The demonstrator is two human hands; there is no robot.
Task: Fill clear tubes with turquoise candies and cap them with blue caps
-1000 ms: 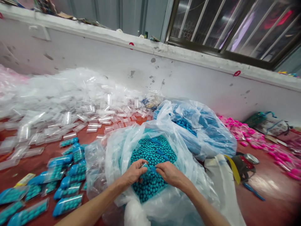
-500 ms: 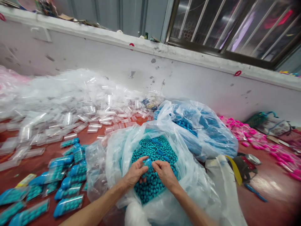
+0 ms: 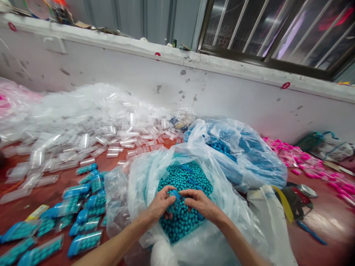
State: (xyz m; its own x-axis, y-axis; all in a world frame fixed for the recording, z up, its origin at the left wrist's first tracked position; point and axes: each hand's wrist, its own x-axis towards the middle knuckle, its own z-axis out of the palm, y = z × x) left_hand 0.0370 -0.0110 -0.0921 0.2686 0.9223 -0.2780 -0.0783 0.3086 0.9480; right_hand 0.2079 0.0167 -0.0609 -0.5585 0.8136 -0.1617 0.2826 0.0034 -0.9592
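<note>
Both hands, left hand and right hand, are pinching a small blue case over teal beads; bag rim is crowding them, open tabletop lying at three o'clock.

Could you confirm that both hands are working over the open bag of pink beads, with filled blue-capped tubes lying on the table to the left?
Not quite: in the head view the beads in the open bag are teal, not pink. Both the left hand and right hand are over them, and filled tubes lie left.

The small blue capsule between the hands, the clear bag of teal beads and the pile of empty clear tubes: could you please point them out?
Small blue capsule [image 3: 175, 193]: head view, its exposed top.
Clear bag of teal beads [image 3: 144, 173]: head view, left plastic wall.
Pile of empty clear tubes [image 3: 83, 118]: head view, heap's middle.
</note>
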